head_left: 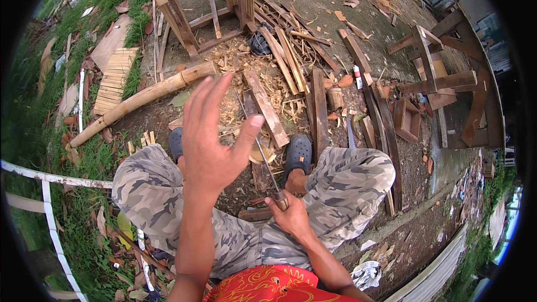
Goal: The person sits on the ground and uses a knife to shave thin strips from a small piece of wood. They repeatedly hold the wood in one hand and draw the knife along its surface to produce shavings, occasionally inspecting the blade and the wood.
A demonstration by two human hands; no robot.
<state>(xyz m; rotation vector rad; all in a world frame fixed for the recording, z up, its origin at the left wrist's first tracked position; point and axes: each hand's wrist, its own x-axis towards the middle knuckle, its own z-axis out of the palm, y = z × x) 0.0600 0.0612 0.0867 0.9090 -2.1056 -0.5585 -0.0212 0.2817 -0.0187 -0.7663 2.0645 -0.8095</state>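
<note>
My left hand (215,140) is raised in front of me, fingers stretched and thumb held apart, with nothing in it. Lower and to the right, my right hand (291,215) is closed round the wooden handle of a long knife (267,169). Its thin dark blade, seen almost edge-on, points up and away between my feet; part of it passes close to my left thumb. Beyond the blade a worn wooden plank (265,109) lies on the ground among pale shavings (224,109). A round, light piece of wood (263,154) lies close to the blade's lower half.
A bamboo pole (142,98) lies at the left, beside tied slats (116,78). Ahead stands a wooden frame (196,22), with loose boards (319,106) to its right. A wooden chair-like frame (436,72), a small wooden box (406,118) and a saw blade (351,133) are at the right.
</note>
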